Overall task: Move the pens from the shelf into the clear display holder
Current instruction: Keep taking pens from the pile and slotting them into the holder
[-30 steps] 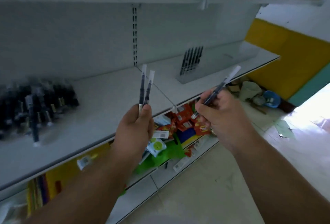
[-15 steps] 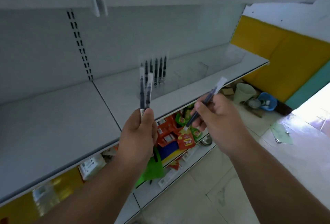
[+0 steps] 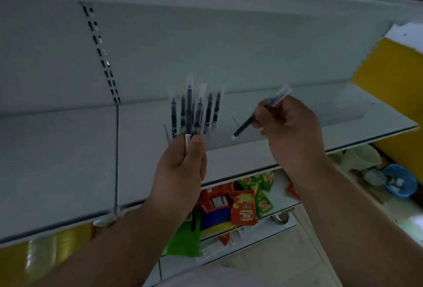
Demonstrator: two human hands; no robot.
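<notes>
Step in hand: loading wrapped pens into the clear plastic display holder [image 3: 229,131] standing on the grey metal shelf [image 3: 68,160]; judged about midway, since several pens already stand in it.
Left hand [image 3: 180,172]: grasps two black pens in clear sleeves [image 3: 191,112], upright, thumb pressing them near their lower ends; they overlap the standing row in view, so I cannot tell whether they touch it.
Right hand [image 3: 290,131]: pinches one black pen in a clear wrapper [image 3: 254,115], tilted, white tip pointing down and left toward the holder.
Pens in holder: a row of black sleeved pens [image 3: 212,112] stands upright at the far side of the shelf, just behind the left hand.
Holder edges: nearly invisible; only faint lines show, so slots cannot be counted.
Doing it well: lower the right pen tip-first into a free slot right of the row, straightening it to upright before letting go; keep the left pair steady and clear of the row so nothing is knocked.
Risk: loose sleeves could snag neighbouring pens.
Writing: red snack packets [image 3: 242,211] on the lower shelf carry print too blurred to read; pen labels are illegible.
</notes>
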